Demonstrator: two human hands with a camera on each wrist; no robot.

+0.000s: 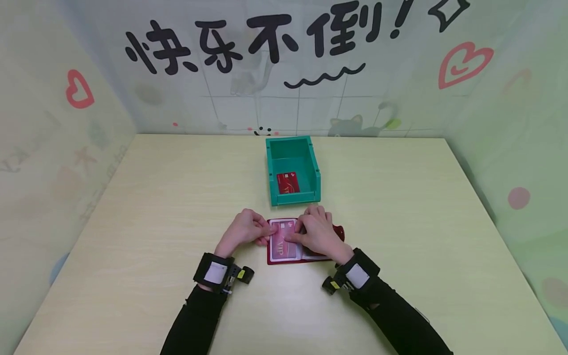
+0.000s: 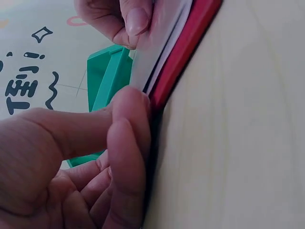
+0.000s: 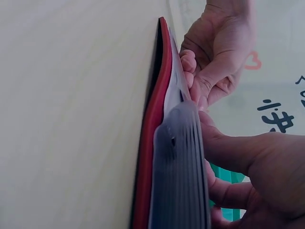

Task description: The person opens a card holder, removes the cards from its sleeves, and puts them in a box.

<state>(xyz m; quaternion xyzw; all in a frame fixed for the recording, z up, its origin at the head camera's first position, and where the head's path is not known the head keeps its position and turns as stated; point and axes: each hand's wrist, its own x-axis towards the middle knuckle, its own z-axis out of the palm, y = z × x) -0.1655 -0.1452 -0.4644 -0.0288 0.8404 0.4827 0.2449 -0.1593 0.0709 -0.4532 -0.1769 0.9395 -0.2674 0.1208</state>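
Note:
A red card holder point(image 1: 290, 263) lies spread open on the table, with clear plastic sleeves inside. Its left page shows a pink VIP card point(image 1: 284, 241) under the plastic. My left hand point(image 1: 248, 228) pinches the left edge of that page between thumb and index finger; its fingertips sit right at the sleeve's rim in the left wrist view. The right hand point(image 1: 318, 230) lies over the right half, thumb on the card's right side, and holds the sleeves. From the right wrist view, a thick stack of clear sleeves point(image 3: 178, 176) stands above the red cover point(image 3: 147, 143). My right palm hides part of the holder.
Just behind the card holder stands a green open bin point(image 1: 294, 198), with a red VIP card point(image 1: 288, 183) on its floor. The pale wooden table point(image 1: 155, 222) meets printed curtains point(image 1: 191, 108) at the back and sides. Each wrist wears a strapped camera.

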